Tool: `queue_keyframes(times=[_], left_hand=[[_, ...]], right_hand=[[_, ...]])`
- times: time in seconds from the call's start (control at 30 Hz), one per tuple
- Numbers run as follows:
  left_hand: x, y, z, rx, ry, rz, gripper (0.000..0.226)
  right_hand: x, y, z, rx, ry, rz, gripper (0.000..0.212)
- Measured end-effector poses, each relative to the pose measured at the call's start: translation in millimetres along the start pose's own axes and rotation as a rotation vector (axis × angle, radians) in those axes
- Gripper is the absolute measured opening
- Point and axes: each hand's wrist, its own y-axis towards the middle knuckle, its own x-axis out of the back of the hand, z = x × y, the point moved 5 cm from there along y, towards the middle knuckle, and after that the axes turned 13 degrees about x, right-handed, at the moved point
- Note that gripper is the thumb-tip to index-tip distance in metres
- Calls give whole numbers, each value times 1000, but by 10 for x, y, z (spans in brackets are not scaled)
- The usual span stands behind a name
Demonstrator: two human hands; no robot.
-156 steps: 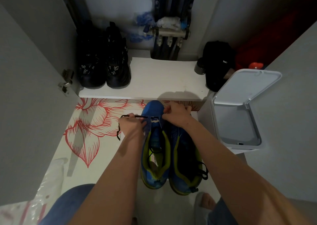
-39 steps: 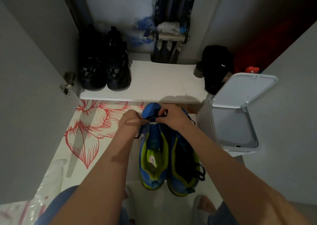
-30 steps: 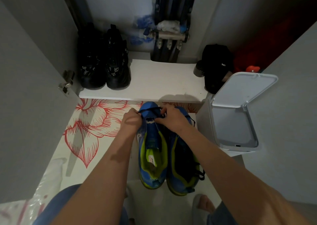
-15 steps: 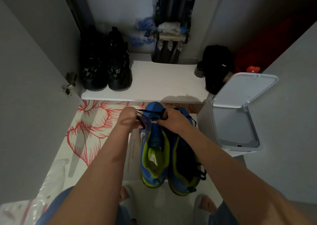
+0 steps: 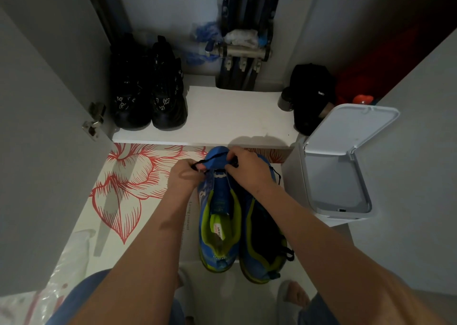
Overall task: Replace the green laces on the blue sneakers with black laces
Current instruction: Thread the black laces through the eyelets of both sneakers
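Two blue sneakers (image 5: pixel 218 201) stand side by side on the floor, toes toward a white shelf (image 5: pixel 235 119). The left hand (image 5: pixel 186 176) and right hand (image 5: pixel 247 172) meet over the toe end of the sneaker nearer the floral mat (image 5: pixel 128 183). Each grip is closed, fingers pinching a black lace (image 5: pixel 212 158) that runs between them across the toe. A white bin (image 5: pixel 346 166), lid up, stands just beside the other sneaker.
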Motion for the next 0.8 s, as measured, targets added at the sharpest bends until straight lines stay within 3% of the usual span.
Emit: queue_keyframes(times=[0.23, 0.57, 0.8], left_hand=[[22, -59, -74, -136, 100, -63, 18], [14, -130, -172, -289, 349, -206, 26], [-90, -65, -133, -186, 359, -106, 30]], right_hand=[[-180, 35, 16, 24, -3, 65, 15], [-251, 65, 19, -20, 112, -16, 10], [-286, 72, 10, -62, 132, -22, 10]])
